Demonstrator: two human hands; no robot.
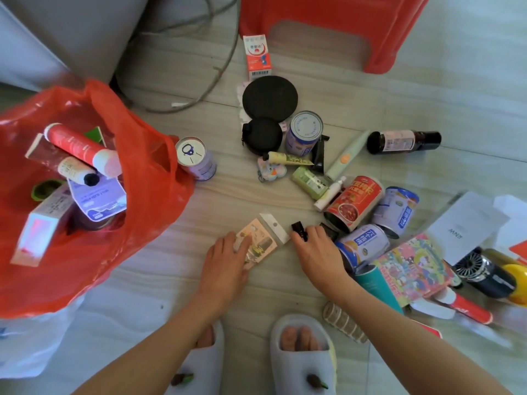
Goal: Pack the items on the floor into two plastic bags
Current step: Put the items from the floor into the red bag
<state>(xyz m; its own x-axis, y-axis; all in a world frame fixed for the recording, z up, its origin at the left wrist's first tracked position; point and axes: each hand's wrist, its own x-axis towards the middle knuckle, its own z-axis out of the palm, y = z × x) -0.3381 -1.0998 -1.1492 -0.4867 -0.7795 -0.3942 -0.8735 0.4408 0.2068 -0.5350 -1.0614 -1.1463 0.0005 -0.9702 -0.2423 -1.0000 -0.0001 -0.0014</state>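
Observation:
A red plastic bag [148,195] stands open at the left, holding tubes, boxes and a can. Under it lies a white plastic bag [31,340]. My left hand [225,263] grips a small flat packet [263,240] in clear wrap on the floor. My right hand [316,252] curls round a small black object [299,230] beside it. Cans [353,203], a dark bottle [403,141], round black cases [269,98] and small tubes lie scattered ahead and to the right.
A red plastic stool [382,29] stands at the back. A grey cable [211,81] loops on the floor beside grey furniture at the top left. A purple can [196,158] stands against the red bag. My slippered feet [302,354] are below the hands.

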